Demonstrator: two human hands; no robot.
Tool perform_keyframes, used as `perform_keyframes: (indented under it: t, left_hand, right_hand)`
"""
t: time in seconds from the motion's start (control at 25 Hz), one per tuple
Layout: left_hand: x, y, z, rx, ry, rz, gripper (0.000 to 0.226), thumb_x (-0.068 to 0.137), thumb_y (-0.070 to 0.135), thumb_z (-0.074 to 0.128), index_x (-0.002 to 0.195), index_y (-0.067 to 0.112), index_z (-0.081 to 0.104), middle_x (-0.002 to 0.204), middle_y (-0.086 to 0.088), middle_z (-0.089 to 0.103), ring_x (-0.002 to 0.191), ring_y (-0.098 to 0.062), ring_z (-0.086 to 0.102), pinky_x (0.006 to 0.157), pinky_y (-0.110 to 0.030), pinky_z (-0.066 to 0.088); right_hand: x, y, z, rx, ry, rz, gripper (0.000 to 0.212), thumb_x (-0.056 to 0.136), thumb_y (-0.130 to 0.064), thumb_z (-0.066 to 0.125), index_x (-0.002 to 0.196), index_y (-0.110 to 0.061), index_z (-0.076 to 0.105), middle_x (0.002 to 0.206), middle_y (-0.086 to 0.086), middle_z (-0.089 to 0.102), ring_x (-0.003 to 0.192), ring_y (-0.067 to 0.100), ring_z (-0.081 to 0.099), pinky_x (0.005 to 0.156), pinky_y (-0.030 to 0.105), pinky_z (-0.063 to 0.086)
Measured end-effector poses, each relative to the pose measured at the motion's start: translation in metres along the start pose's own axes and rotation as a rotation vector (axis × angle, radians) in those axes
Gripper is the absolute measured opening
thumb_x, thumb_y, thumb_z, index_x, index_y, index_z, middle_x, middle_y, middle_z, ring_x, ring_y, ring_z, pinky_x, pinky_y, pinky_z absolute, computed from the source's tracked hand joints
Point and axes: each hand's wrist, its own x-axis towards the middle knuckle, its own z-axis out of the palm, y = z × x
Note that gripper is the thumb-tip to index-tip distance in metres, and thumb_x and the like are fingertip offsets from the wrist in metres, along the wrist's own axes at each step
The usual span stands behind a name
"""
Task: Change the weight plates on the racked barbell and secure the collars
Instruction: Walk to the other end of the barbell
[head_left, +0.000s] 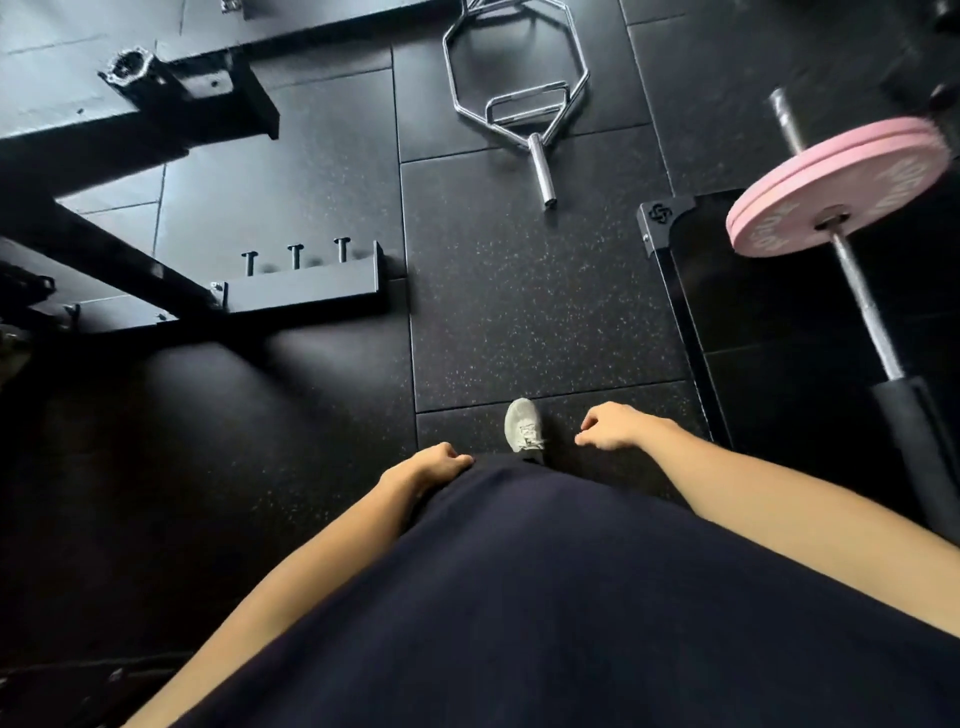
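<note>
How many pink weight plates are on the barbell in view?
2: pink plates stacked face to face on the barbell at right, one behind the other. The bar's other end is out of view.

Seen from above, two bare forearms hang down on either side of a dark shirt. The left hand rests against the shirt's hem, fingers loosely curled. The right hand hangs slightly forward, fingers loosely curled, holding nothing.
</note>
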Motion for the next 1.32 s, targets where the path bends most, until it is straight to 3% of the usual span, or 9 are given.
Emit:
perform_keyframes:
  t: [0.12, 0.28, 0.36, 0.52, 0.64, 0.8, 1.0, 1.2, 1.32]
  left_hand:
    - [0.034, 0.051, -0.096, -0.007, 0.019, 0.021, 0.035, 0.093, 0.044, 0.047, 0.095, 0.011, 0.059, 0.101, -0.017, 0.064, 0.093, -0.025, 0.062, 0.068, -0.029, 0.042]
    - [0.071, 0.109, -0.204, -0.044, 0.105, 0.043, 0.041, 0.096, 0.043, 0.049, 0.116, 0.008, 0.058, 0.117, -0.010, 0.063, 0.108, -0.026, 0.059, 0.082, -0.030, 0.042]
    - [0.096, 0.136, -0.252, -0.080, 0.118, 0.042, 0.045, 0.096, 0.045, 0.049, 0.120, 0.007, 0.056, 0.119, -0.011, 0.063, 0.112, -0.027, 0.059, 0.079, -0.029, 0.040]
    - [0.152, 0.174, -0.334, -0.116, 0.077, -0.029, 0.040, 0.094, 0.046, 0.051, 0.116, 0.012, 0.057, 0.118, -0.009, 0.063, 0.110, -0.026, 0.059, 0.079, -0.029, 0.040]
    - [0.182, 0.190, -0.396, -0.161, 0.068, -0.076, 0.039, 0.088, 0.047, 0.053, 0.108, 0.015, 0.062, 0.118, -0.010, 0.066, 0.107, -0.025, 0.061, 0.082, -0.031, 0.043]
    - [0.198, 0.216, -0.502, -0.347, 0.207, -0.097, 0.038, 0.089, 0.044, 0.054, 0.105, 0.012, 0.067, 0.106, -0.002, 0.066, 0.100, -0.020, 0.061, 0.083, -0.030, 0.044]
    - [0.236, 0.221, -0.592, -0.527, 0.254, -0.182, 0.040, 0.093, 0.041, 0.052, 0.121, 0.014, 0.056, 0.127, -0.006, 0.060, 0.114, -0.022, 0.056, 0.094, -0.030, 0.039]
    - [0.299, 0.182, -0.701, -0.613, 0.159, -0.228, 0.043, 0.090, 0.049, 0.049, 0.119, 0.017, 0.054, 0.129, -0.004, 0.057, 0.115, -0.022, 0.055, 0.099, -0.035, 0.041]
    - [0.318, 0.150, -0.780, -0.644, 0.161, -0.245, 0.033, 0.089, 0.046, 0.047, 0.105, 0.019, 0.058, 0.119, -0.006, 0.061, 0.111, -0.023, 0.058, 0.092, -0.033, 0.043]
  right_hand:
    - [0.039, -0.028, -0.111, 0.031, 0.082, -0.009, 0.024, 0.084, -0.038, 0.064, 0.105, -0.025, 0.065, 0.117, 0.002, 0.064, 0.109, 0.023, 0.057, 0.097, 0.035, 0.045]
    - [0.091, -0.067, -0.218, 0.086, 0.130, -0.047, 0.026, 0.084, -0.035, 0.064, 0.106, -0.022, 0.064, 0.113, 0.002, 0.064, 0.109, 0.025, 0.056, 0.094, 0.033, 0.044]
    - [0.128, -0.087, -0.265, 0.065, 0.125, -0.058, 0.027, 0.085, -0.036, 0.063, 0.107, -0.021, 0.065, 0.111, 0.003, 0.064, 0.108, 0.025, 0.057, 0.093, 0.033, 0.044]
    - [0.210, -0.131, -0.358, -0.083, 0.007, -0.116, 0.021, 0.085, -0.032, 0.063, 0.102, -0.021, 0.066, 0.114, 0.003, 0.065, 0.107, 0.023, 0.058, 0.096, 0.034, 0.045]
    - [0.259, -0.169, -0.442, -0.206, -0.075, -0.135, 0.029, 0.086, -0.032, 0.064, 0.109, -0.015, 0.069, 0.108, 0.006, 0.067, 0.104, 0.025, 0.062, 0.092, 0.032, 0.046]
    - [0.318, -0.247, -0.561, -0.335, -0.046, -0.193, 0.034, 0.090, -0.031, 0.063, 0.116, -0.011, 0.067, 0.125, 0.009, 0.064, 0.116, 0.026, 0.057, 0.094, 0.030, 0.043]
    - [0.389, -0.353, -0.638, -0.414, -0.089, -0.279, 0.033, 0.090, -0.030, 0.062, 0.117, -0.012, 0.065, 0.122, 0.007, 0.064, 0.108, 0.023, 0.058, 0.091, 0.028, 0.043]
    - [0.466, -0.495, -0.690, -0.588, -0.187, -0.331, 0.034, 0.091, -0.029, 0.061, 0.118, -0.008, 0.065, 0.096, 0.003, 0.058, 0.086, 0.018, 0.051, 0.060, 0.021, 0.038]
    - [0.503, -0.589, -0.727, -0.644, -0.146, -0.374, 0.031, 0.090, -0.029, 0.062, 0.114, -0.010, 0.067, 0.107, 0.008, 0.066, 0.092, 0.020, 0.057, 0.072, 0.024, 0.044]
